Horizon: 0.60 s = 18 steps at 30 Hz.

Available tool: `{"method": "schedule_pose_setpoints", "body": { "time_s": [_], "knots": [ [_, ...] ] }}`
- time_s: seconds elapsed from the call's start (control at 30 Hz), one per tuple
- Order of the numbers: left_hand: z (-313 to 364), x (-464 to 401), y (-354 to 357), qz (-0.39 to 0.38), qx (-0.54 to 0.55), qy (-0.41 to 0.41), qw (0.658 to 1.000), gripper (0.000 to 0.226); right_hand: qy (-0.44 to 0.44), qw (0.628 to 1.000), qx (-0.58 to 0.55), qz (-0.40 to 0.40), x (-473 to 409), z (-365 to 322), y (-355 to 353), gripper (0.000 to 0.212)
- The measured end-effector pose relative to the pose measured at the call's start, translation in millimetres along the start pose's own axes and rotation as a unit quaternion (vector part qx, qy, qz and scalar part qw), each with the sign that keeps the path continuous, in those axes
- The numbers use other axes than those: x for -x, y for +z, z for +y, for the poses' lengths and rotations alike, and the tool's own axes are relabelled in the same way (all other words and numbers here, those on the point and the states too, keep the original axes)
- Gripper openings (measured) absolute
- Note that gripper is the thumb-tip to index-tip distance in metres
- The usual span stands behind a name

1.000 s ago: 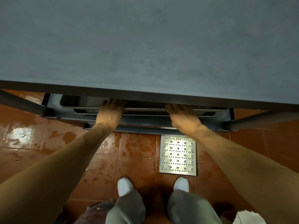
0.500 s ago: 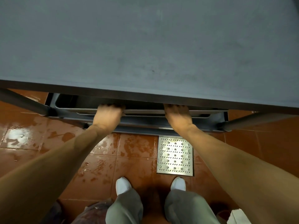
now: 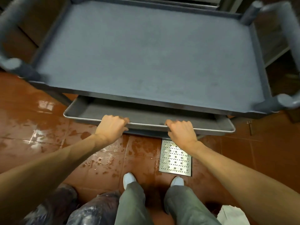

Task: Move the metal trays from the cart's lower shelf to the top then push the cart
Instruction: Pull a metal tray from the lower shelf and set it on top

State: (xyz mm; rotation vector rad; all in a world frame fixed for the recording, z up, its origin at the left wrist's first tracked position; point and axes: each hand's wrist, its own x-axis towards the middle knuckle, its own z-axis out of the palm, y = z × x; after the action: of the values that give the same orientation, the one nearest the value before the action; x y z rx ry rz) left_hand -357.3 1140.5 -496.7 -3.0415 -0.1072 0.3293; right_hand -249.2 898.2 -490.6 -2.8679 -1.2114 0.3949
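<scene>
A grey plastic cart fills the upper view; its top shelf (image 3: 146, 51) is bare. Below its near edge a shallow metal tray (image 3: 81, 111) sticks out toward me, partly hidden under the top shelf. My left hand (image 3: 112, 125) grips the tray's near rim left of centre, fingers curled over the edge. My right hand (image 3: 181, 131) grips the same rim right of centre. The lower shelf and any other trays are hidden beneath the tray and the top shelf.
The floor is wet red-brown tile (image 3: 40, 127) with a perforated metal drain cover (image 3: 175, 157) by my right foot. Plastic-wrapped bundles (image 3: 84, 208) lie at my lower left. Cart corner posts (image 3: 251, 12) rise at the corners; dark shelving stands at the right.
The tray has slid out from under the top shelf toward me, held in both hands. My head has risen, so the whole top shelf shows now.
</scene>
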Motion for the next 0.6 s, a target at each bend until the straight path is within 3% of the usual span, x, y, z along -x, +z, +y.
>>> {"method": "schedule_pose_setpoints", "body": {
  "time_s": [0.4, 0.6],
  "knots": [
    [2.9, 89.3, -116.9, -0.069, 0.035, 0.024, 0.997, 0.024, -0.033, 0.999, -0.024, -0.033, 85.1, -33.9, -89.7, 0.013],
    [4.8, 121.8, -169.1, -0.094, 0.060, 0.028, 0.993, 0.037, -0.056, 0.997, -0.006, -0.053, 114.0, -47.8, -142.3, 0.016]
  ]
}}
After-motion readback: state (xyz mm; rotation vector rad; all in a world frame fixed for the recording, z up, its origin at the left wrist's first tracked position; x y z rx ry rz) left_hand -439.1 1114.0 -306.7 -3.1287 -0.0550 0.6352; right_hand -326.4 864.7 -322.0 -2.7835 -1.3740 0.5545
